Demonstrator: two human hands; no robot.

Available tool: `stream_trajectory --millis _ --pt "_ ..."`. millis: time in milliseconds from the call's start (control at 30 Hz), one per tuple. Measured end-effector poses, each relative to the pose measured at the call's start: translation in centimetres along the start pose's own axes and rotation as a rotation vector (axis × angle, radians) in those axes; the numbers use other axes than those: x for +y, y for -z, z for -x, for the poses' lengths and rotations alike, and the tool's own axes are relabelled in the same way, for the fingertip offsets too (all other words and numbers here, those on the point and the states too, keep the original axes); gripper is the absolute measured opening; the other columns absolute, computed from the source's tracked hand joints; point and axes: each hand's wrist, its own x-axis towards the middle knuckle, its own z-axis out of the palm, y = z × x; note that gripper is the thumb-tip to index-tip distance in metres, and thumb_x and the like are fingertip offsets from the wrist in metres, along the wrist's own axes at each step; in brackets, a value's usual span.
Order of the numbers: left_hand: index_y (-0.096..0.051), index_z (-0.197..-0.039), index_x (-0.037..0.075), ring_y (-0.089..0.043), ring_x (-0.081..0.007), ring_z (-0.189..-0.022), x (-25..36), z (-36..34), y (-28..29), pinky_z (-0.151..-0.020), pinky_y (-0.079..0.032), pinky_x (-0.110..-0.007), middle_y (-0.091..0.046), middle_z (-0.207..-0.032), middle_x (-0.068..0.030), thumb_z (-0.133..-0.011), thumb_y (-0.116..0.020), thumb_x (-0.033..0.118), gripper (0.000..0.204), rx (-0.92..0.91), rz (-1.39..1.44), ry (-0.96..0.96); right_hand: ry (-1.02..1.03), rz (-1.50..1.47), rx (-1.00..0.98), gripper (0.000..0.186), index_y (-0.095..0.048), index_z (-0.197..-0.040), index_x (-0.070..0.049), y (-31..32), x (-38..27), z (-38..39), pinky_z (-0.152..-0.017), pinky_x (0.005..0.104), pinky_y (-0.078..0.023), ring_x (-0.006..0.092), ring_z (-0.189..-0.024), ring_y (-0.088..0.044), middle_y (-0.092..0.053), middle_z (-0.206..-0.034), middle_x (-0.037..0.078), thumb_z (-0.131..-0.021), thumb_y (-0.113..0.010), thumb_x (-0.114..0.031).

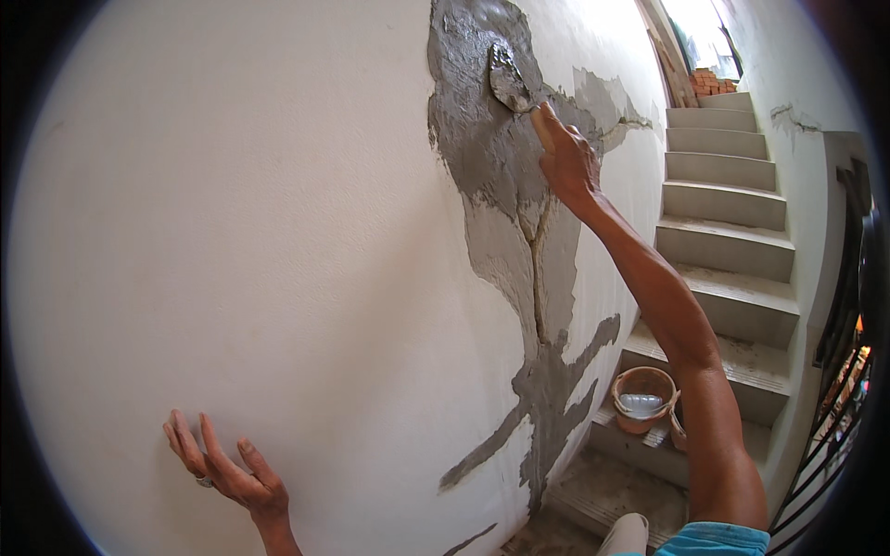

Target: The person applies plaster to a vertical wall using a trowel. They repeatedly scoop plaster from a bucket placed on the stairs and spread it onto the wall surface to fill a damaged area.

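My right hand [567,159] is raised high and grips a trowel [508,79] whose blade, loaded with wet grey mortar, presses against a patch of fresh grey mortar [482,139] on the white wall [260,232]. The mortar runs down the wall along a branching crack [538,278]. My left hand [227,468] is low, palm flat against the white wall with fingers spread, a ring on one finger; it holds nothing.
Concrete stairs [723,213] climb at the right toward a bright opening with stacked red bricks [712,82]. An orange bucket [643,398] holding a plastic bottle sits on a lower step. A black metal railing [848,352] lines the far right.
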Motion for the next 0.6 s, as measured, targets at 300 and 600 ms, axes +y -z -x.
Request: stream_trajectory --millis 300,600 --pt "-0.046 -0.148 -0.002 -0.025 -0.0429 -0.153 0.0 0.1 -0.4 -0.123 -0.022 -0.058 -0.034 -0.162 -0.0215 -0.107 -0.044 0.023 0.047 0.002 0.017 0.009 0.157 -0.151 0.141 0.084 -0.046 -0.156 -0.019 -0.5 0.0 -3.4 -0.1 0.0457 -0.052 0.0409 -0.114 -0.067 -0.068 -0.128 0.021 -0.077 -0.065 0.003" --pt "-0.045 -0.149 0.0 -0.024 -0.0414 -0.154 -0.5 0.4 0.0 -0.123 -0.022 -0.058 -0.035 -0.162 -0.0198 -0.108 -0.043 0.025 0.048 -0.018 -0.031 -0.004 0.23 -0.168 -0.006 0.083 -0.049 -0.154 -0.027 1.3 3.1 9.3 -0.084 0.0469 -0.056 0.0371 -0.097 -0.07 -0.067 -0.101 0.014 -0.077 -0.055 0.005"
